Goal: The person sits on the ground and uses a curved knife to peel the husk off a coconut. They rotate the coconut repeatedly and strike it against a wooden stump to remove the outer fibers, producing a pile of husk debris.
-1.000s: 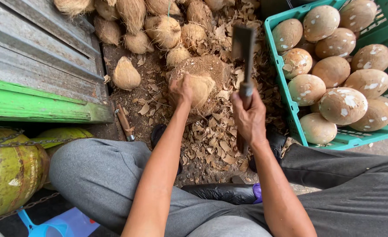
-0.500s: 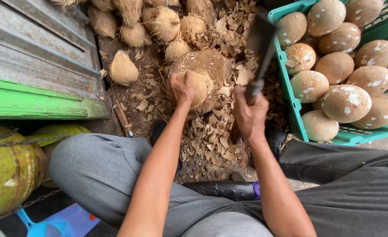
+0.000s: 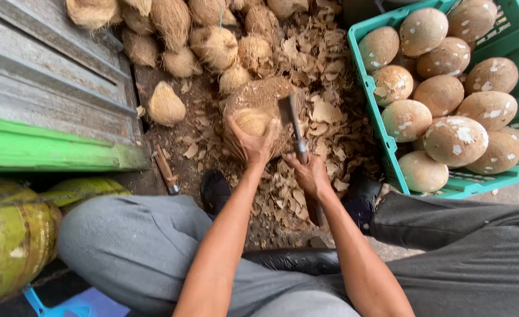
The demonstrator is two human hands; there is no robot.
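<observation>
My left hand (image 3: 249, 142) grips a brown husked coconut (image 3: 253, 120) that rests on a round wooden chopping block (image 3: 265, 93). My right hand (image 3: 311, 175) is closed on the handle of a heavy cleaver (image 3: 290, 120). Its dark blade stands edge-down against the right side of the coconut. Both forearms reach forward between my knees, over a bed of husk chips.
A green plastic crate (image 3: 378, 126) at the right holds several peeled pale coconuts (image 3: 441, 94). Fibrous unpeeled coconuts (image 3: 212, 41) are piled at the back. A green-edged metal ledge (image 3: 54, 147) runs along the left, with green coconuts (image 3: 12, 235) below it. A small knife (image 3: 166, 171) lies on the ground.
The cleaver was raised high above the block and has come down against the coconut's right side. My left hand has kept its hold on the coconut.
</observation>
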